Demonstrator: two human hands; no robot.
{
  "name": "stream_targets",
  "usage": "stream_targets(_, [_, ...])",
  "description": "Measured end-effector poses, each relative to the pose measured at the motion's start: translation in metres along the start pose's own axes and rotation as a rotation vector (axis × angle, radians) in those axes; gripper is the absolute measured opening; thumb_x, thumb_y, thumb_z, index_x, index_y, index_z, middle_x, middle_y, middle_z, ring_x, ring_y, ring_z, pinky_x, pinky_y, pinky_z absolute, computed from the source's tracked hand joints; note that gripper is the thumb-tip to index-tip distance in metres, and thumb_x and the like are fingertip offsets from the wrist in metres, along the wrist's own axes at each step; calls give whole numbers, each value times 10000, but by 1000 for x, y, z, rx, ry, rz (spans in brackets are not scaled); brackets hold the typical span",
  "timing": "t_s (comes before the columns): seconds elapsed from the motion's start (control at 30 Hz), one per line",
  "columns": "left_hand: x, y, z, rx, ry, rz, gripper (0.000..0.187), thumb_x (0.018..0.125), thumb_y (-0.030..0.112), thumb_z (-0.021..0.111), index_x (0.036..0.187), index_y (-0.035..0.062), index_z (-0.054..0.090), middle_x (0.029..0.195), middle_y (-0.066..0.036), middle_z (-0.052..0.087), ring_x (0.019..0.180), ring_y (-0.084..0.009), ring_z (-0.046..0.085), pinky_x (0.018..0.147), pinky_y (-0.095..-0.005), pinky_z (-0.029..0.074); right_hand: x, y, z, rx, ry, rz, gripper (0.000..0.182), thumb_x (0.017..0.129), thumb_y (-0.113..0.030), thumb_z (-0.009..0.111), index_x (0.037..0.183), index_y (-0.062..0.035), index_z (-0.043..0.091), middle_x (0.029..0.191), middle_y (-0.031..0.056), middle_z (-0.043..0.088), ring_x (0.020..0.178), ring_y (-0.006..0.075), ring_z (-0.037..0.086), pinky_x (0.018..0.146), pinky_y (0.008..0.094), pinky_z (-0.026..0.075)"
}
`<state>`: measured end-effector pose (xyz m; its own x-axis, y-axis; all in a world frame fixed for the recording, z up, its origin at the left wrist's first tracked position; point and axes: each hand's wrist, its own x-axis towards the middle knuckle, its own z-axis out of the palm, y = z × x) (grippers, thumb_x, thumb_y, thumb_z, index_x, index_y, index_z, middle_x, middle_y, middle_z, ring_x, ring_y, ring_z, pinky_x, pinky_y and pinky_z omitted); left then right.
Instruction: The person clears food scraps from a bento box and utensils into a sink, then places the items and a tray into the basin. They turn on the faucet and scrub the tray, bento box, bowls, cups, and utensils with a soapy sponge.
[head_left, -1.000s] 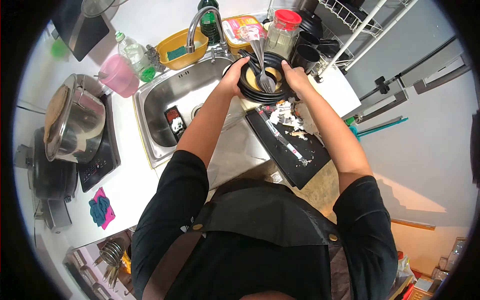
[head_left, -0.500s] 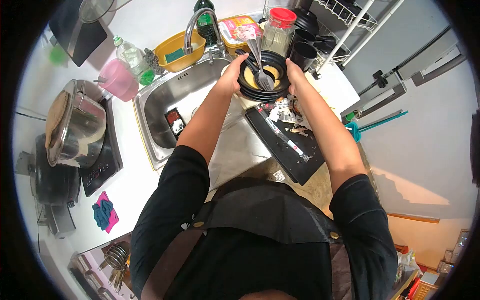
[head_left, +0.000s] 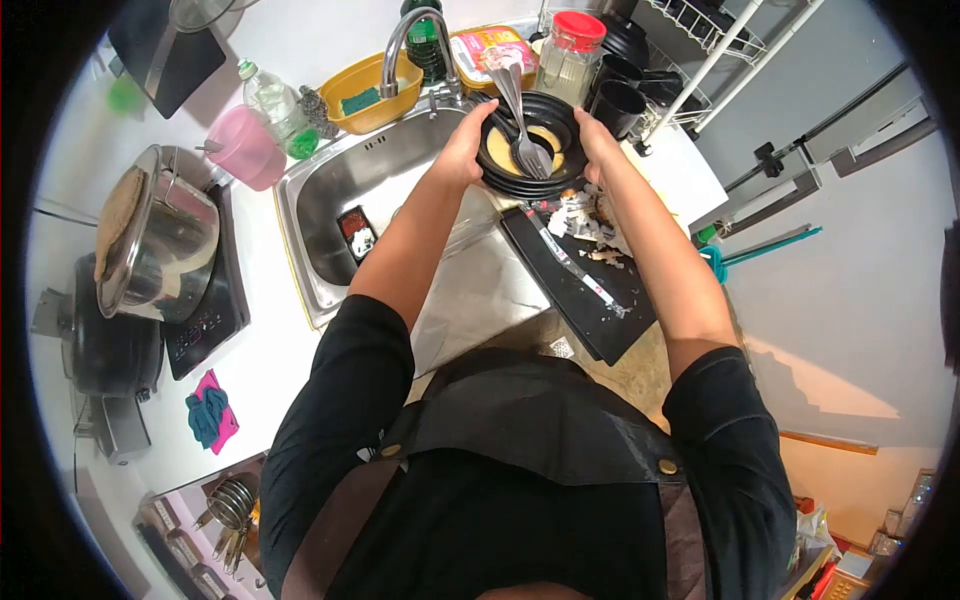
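Observation:
A stack of black bowls (head_left: 520,188) is held between my two hands at the right edge of the sink. My left hand (head_left: 464,148) grips its left side, thumb near the rim. On the opposite side my right hand (head_left: 598,148) clasps the stack; fingers under it are partly hidden. Inside the top bowl lie a fork (head_left: 535,158) and other metal cutlery with handles pointing away from me, over a yellowish liquid or residue (head_left: 500,152). A black tray or board (head_left: 570,290) with crumpled scraps (head_left: 582,222) sits just below the bowls.
The steel sink (head_left: 318,180) has a small dark red-and-white container (head_left: 356,233) in it. Behind stand the faucet (head_left: 389,75), a yellow basin (head_left: 410,98) and a red-lidded jar (head_left: 570,65). Black cups (head_left: 617,108) and a white rack (head_left: 720,65) are at right, a large pot (head_left: 180,240) at left.
The whole view has shifted slightly. Both hands still hold the bowl stack at nearly the same place, and the cutlery stays inside it.

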<state>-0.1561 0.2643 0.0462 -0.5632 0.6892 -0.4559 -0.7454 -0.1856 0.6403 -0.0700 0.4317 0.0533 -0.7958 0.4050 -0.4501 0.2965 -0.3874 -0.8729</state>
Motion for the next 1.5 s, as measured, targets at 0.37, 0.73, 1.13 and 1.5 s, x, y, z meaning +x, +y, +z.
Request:
stream_targets(0.37, [6,-8,1,30,101,35,574,804,566,447,1124,100,552,1118,-131,585,1060,-355,503,925,-671,205,0,-3,0,-127,232,47,601,909,-470,333,1301,-17,381,1375,143,375,1262,307,350,1043,459,190])
stream_targets(0.73, [61,7,-84,1509,346,966,570,594,135,624,1142,14,519,1103,-215,535,1077,-346,489,939,-370,388,-119,-24,-76,-715,150,-280,465,834,-386,568,952,63,603,808,85,589,755,162,516,715,306,413])
stream_targets(1.13, [7,-3,-85,1111,588,1023,354,708,124,661,1035,17,579,936,-107,627,786,-169,594,738,-285,472,-199,39,-168,-1389,558,-440,270,740,-277,687,824,-23,655,773,139,618,720,267,584,676,368,457])
stream_targets(1.5, [-107,-131,6,786,205,869,131,755,51,637,881,65,599,720,34,552,552,-27,439,500,-174,370,-191,76,-125,-1783,389,-208,285,750,-168,578,954,26,531,1012,182,580,973,312,550,809,457,441])
